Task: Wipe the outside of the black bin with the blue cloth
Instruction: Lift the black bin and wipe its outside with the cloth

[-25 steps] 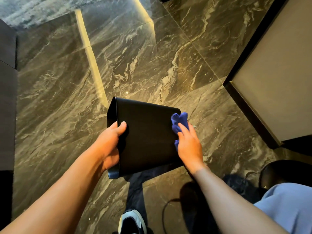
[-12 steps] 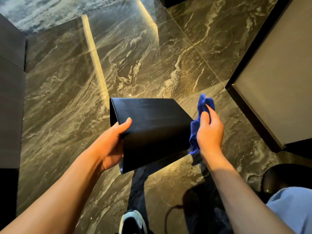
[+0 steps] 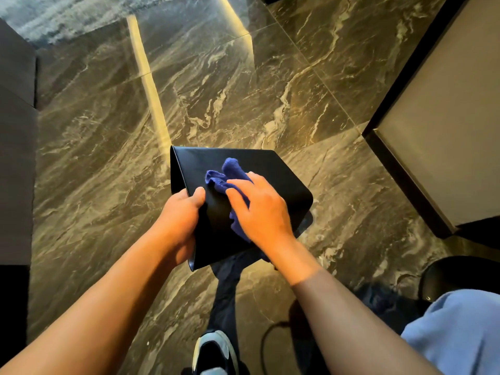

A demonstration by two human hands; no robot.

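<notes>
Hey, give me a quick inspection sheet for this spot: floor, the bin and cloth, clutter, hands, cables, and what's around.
Surface: glossy dark marble floor, light streak across it.
Job's things: black bin held off the floor, tilted; blue cloth pressed on its upper side.
Clutter: nothing seen.
Hands: left hand grips the bin's rim; right hand flat on the cloth.
Cables: dark cable looped on the floor.
Surroundings: beige panel at right; shoe below.

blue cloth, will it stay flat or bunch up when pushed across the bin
Probably bunches: the blue cloth already sits in soft folds ahead of the right hand, so it looks floppy. It likely slides easily, since the black bin has a smooth face. The bin seems light: the left hand alone holds it off the floor.
</notes>
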